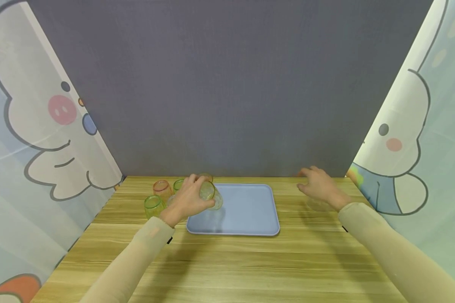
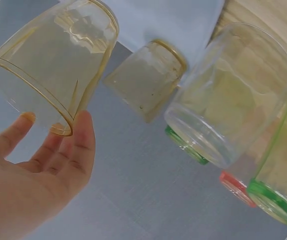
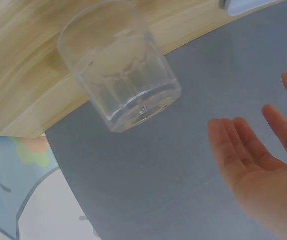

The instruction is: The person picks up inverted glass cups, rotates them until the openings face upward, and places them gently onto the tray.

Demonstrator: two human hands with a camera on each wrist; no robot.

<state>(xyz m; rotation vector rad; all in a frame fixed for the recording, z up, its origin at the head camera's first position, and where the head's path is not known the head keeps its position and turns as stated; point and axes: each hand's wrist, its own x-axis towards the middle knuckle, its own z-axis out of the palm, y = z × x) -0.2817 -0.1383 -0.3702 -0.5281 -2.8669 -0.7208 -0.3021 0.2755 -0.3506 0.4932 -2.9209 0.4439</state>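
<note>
My left hand (image 1: 191,195) holds a yellowish glass (image 2: 58,65) by one end, fingers spread around its edge, over the left part of a pale blue tray (image 1: 246,210). In the left wrist view, an amber-rimmed glass (image 2: 148,77) stands just beyond, apparently upside down. A large clear glass (image 2: 233,90) is beside it. My right hand (image 1: 320,185) hovers at the right, fingers loosely bent and nothing in them. Close to it, a clear glass (image 3: 123,70) stands on the table, base up; in the head view the forearm and hand partly cover it.
Left of the tray stand a red-rimmed glass (image 1: 161,189), a green-rimmed glass (image 1: 178,184) and a yellow-green glass (image 1: 153,205). A grey panel (image 1: 227,92) rises along the back of the wooden table (image 1: 235,269). Printed curtains (image 1: 402,181) hang at both sides.
</note>
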